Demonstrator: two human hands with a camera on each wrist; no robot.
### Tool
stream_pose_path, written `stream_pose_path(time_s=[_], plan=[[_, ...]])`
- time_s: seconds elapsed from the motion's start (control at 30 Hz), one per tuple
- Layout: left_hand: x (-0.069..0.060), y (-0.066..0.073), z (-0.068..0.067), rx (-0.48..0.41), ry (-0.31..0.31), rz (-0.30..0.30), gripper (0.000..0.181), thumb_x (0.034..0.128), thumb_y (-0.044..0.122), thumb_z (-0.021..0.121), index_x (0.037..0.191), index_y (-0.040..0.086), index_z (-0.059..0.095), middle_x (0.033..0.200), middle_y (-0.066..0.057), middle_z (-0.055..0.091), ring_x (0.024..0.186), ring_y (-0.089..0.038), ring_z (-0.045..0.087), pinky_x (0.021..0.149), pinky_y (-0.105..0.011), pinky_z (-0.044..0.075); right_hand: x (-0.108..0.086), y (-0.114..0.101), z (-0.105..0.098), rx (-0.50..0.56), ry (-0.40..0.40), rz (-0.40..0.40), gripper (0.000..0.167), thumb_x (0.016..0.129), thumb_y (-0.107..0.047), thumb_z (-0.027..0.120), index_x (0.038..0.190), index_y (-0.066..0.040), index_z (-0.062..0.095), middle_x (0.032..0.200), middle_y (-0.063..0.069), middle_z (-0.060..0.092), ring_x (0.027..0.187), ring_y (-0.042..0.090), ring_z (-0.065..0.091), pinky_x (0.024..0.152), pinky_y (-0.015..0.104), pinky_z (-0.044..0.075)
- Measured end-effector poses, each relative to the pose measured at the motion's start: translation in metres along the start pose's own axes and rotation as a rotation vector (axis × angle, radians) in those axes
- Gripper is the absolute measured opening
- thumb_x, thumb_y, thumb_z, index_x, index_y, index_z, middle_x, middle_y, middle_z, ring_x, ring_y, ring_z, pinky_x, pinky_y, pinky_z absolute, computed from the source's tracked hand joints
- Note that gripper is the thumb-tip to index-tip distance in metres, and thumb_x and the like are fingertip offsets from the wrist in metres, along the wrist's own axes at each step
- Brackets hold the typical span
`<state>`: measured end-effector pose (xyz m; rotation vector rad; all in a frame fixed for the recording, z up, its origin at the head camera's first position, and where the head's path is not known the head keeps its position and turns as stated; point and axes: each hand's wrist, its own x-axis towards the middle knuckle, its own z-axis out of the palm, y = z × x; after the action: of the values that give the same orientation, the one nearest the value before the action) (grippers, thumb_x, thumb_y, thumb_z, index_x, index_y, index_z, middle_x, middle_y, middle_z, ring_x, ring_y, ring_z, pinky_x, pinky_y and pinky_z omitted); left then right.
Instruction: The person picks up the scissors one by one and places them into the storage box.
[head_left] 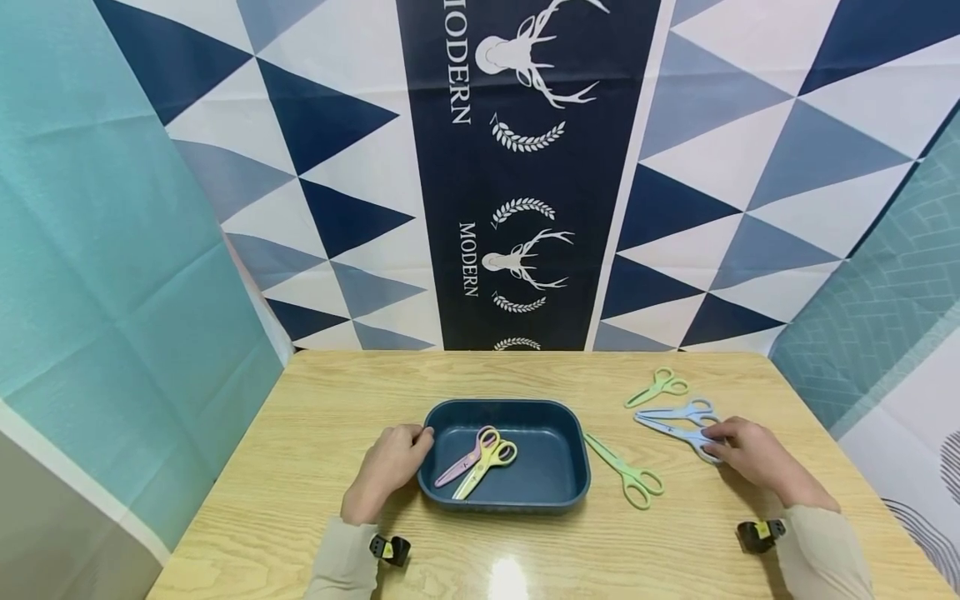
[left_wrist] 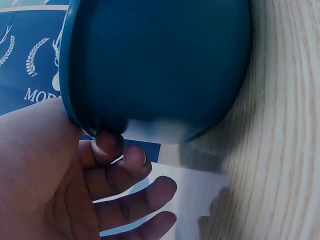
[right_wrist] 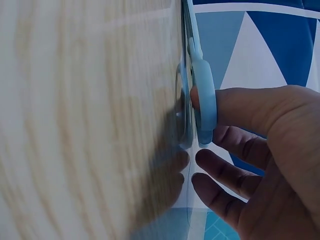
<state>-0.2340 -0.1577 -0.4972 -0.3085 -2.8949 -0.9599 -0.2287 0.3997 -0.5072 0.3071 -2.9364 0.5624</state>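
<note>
My left hand holds the left rim of a dark blue rectangular tray, thumb over the edge; the left wrist view shows the other fingers loosely bent beside the tray's wall. Inside the tray, yellow scissors partly overlap purple scissors. On the right, my right hand pinches a handle loop of light blue scissors, flat on the table. In the right wrist view the thumb goes through that loop. What looks like a second blue pair lies just behind, partly hidden by the fingers.
Between tray and right hand lie green scissors. Another green pair sits farther back. The wooden table ends at a patterned cloth backdrop. Light glares off the tabletop at the front.
</note>
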Motion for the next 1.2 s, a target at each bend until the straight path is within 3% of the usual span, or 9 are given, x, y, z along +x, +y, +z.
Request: stream_pose_path(time_s=[1.2], plan=[[0.001, -0.001, 0.0, 0.005, -0.009, -0.014, 0.042, 0.105, 0.028, 0.052, 0.065, 0.017, 0.048, 0.059, 0.005, 0.041, 0.053, -0.011, 0.043, 0.051, -0.027, 0.033, 0.0, -0.022, -0.006, 0.046, -0.008, -0.054, 0.02, 0.092, -0.011, 0.075, 0.107, 0.004, 0.074, 0.099, 0.013, 0.07, 0.097, 0.041, 0.067, 0.085, 0.059, 0.052]])
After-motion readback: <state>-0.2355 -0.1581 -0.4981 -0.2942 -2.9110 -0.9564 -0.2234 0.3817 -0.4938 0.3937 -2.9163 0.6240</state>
